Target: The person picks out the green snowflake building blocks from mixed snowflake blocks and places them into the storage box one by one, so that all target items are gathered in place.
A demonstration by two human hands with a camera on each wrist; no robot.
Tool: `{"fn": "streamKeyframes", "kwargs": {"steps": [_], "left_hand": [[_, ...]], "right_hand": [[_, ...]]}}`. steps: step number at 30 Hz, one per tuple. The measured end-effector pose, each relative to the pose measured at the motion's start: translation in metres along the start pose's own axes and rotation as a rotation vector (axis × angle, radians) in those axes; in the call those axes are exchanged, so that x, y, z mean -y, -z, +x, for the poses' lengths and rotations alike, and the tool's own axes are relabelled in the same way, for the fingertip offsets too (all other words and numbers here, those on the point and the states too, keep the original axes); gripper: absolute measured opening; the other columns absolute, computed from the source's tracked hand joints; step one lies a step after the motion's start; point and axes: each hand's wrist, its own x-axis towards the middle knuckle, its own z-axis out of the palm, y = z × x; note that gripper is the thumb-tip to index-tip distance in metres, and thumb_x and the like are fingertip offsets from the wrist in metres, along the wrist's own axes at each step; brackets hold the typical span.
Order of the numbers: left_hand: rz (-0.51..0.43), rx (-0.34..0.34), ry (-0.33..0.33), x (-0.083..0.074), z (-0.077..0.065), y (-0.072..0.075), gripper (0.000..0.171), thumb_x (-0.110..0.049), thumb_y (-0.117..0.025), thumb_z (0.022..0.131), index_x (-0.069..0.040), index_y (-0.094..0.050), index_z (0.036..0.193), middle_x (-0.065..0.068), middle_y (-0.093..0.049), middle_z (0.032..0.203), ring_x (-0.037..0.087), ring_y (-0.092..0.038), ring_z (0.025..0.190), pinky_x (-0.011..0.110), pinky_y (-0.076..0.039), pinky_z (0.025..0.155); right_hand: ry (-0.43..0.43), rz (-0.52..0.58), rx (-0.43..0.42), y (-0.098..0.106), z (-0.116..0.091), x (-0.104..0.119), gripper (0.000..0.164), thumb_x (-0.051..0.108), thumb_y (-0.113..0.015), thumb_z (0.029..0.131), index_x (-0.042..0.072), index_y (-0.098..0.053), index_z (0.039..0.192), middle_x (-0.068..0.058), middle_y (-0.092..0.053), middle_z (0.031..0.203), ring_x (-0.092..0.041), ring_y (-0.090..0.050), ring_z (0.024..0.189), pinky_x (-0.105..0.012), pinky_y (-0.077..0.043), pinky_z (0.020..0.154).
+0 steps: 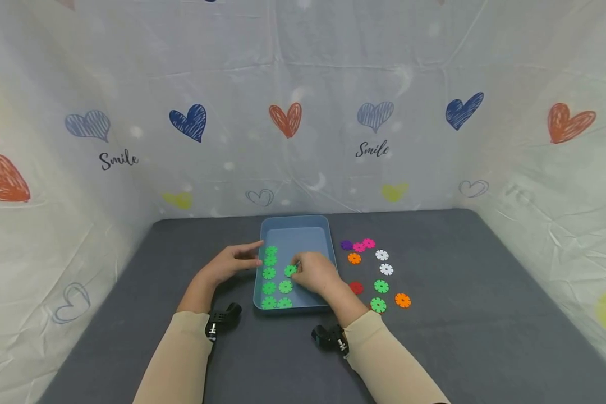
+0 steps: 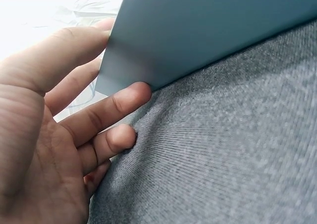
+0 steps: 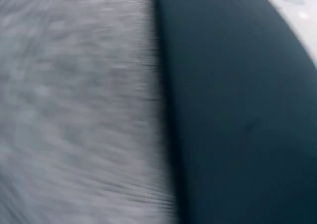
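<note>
A blue rectangular tray (image 1: pixel 298 221) stands on the grey cloth, with two columns of green notched plastic discs (image 1: pixel 269 287) along its left side. My left hand (image 1: pixel 229 262) is at the tray's left edge, fingers reaching out; in the left wrist view, fingertips (image 2: pixel 136 92) touch the tray's outer wall (image 2: pixel 208 35). Over the middle of the tray, my right hand (image 1: pixel 315 272) pinches a green notched disc (image 1: pixel 290 270) between thumb and fingers, above the right column. The right wrist view is blurred and shows only the tray's dark outer wall (image 3: pixel 237 105) beside cloth, no hand.
Right of the tray lie loose notched discs: purple (image 1: pixel 347 245), pink (image 1: pixel 368 243), orange (image 1: pixel 403 300), white (image 1: pixel 381 255), red (image 1: pixel 356 288) and green (image 1: pixel 381 286). A patterned curtain (image 1: pixel 303 163) hangs behind the grey table (image 1: pixel 464 348).
</note>
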Motion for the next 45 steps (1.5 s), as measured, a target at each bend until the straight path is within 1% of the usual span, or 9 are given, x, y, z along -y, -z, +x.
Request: {"fn": "streamKeyframes", "kwargs": {"steps": [8, 13, 18, 23, 26, 31, 36, 42, 45], "left_hand": [[0.005, 0.006, 0.001, -0.002, 0.001, -0.003, 0.068, -0.028, -0.076, 0.096, -0.017, -0.047, 0.156, 0.016, -0.059, 0.137, 0.033, -0.055, 0.125, 0.057, -0.042, 0.105], [0.006, -0.008, 0.016, -0.002, 0.001, -0.003, 0.068, -0.030, -0.078, 0.094, -0.020, -0.049, 0.155, 0.014, -0.061, 0.134, 0.032, -0.055, 0.124, 0.057, -0.041, 0.106], [0.021, -0.013, 0.010, -0.002, -0.001, 0.000, 0.070, -0.032, -0.079, 0.093, -0.019, -0.049, 0.155, 0.015, -0.062, 0.132, 0.032, -0.055, 0.123, 0.057, -0.041, 0.106], [0.027, -0.011, -0.006, 0.000, 0.000, 0.002, 0.070, -0.033, -0.079, 0.093, -0.019, -0.050, 0.155, 0.014, -0.063, 0.129, 0.031, -0.057, 0.120, 0.055, -0.043, 0.104], [0.022, -0.008, -0.011, 0.000, 0.000, 0.001, 0.070, -0.032, -0.080, 0.092, -0.019, -0.050, 0.154, 0.013, -0.063, 0.126, 0.029, -0.057, 0.116, 0.053, -0.044, 0.103], [0.017, -0.007, -0.010, -0.001, 0.001, 0.000, 0.070, -0.031, -0.080, 0.092, -0.020, -0.050, 0.154, 0.013, -0.063, 0.127, 0.029, -0.057, 0.116, 0.053, -0.043, 0.103], [0.017, -0.009, -0.006, -0.001, 0.002, 0.000, 0.069, -0.031, -0.080, 0.092, -0.019, -0.051, 0.154, 0.014, -0.063, 0.128, 0.029, -0.056, 0.118, 0.055, -0.043, 0.104], [0.013, -0.015, -0.003, 0.000, 0.002, 0.000, 0.069, -0.031, -0.080, 0.092, -0.019, -0.051, 0.154, 0.011, -0.065, 0.122, 0.028, -0.058, 0.114, 0.053, -0.043, 0.103], [0.018, -0.008, -0.006, 0.000, 0.001, 0.000, 0.070, -0.032, -0.080, 0.092, -0.019, -0.051, 0.154, 0.011, -0.065, 0.121, 0.027, -0.058, 0.113, 0.053, -0.042, 0.104]], "right_hand": [[0.029, 0.027, 0.040, -0.004, 0.001, -0.002, 0.036, 0.029, -0.074, 0.097, 0.014, -0.073, 0.130, 0.003, -0.053, 0.070, -0.011, -0.044, 0.058, -0.028, -0.035, 0.054], [0.023, 0.122, 0.001, 0.027, -0.005, -0.005, 0.038, 0.025, -0.070, 0.100, 0.010, -0.069, 0.135, 0.002, -0.056, 0.074, -0.012, -0.043, 0.056, -0.029, -0.036, 0.055], [0.002, 0.183, -0.033, 0.067, -0.017, -0.025, 0.034, 0.024, -0.069, 0.101, 0.010, -0.070, 0.132, 0.001, -0.061, 0.088, -0.016, -0.050, 0.065, -0.033, -0.044, 0.063], [-0.120, 0.155, 0.045, 0.099, -0.035, -0.058, 0.032, 0.018, -0.073, 0.097, 0.004, -0.071, 0.125, -0.007, -0.067, 0.105, -0.024, -0.060, 0.091, -0.044, -0.051, 0.082], [-0.279, 0.075, 0.115, 0.110, -0.048, -0.074, 0.016, 0.011, -0.079, 0.089, 0.004, -0.073, 0.101, -0.006, -0.066, 0.094, -0.024, -0.060, 0.084, -0.041, -0.052, 0.074], [-0.466, -0.101, 0.241, 0.111, -0.057, -0.088, 0.018, 0.004, -0.084, 0.082, 0.005, -0.068, 0.074, -0.003, -0.053, 0.069, -0.017, -0.048, 0.061, -0.031, -0.043, 0.057], [-0.520, -0.112, 0.205, 0.105, -0.052, -0.096, 0.018, 0.009, -0.086, 0.081, 0.000, -0.070, 0.081, -0.010, -0.061, 0.081, -0.025, -0.056, 0.071, -0.037, -0.050, 0.063], [-0.488, -0.108, 0.205, 0.102, -0.049, -0.098, 0.018, 0.015, -0.083, 0.086, 0.001, -0.073, 0.084, -0.010, -0.064, 0.087, -0.026, -0.056, 0.075, -0.041, -0.051, 0.069], [-0.515, -0.113, 0.186, 0.102, -0.049, -0.098, 0.028, 0.019, -0.088, 0.082, -0.002, -0.073, 0.093, -0.014, -0.067, 0.095, -0.029, -0.058, 0.080, -0.047, -0.053, 0.076]]}}
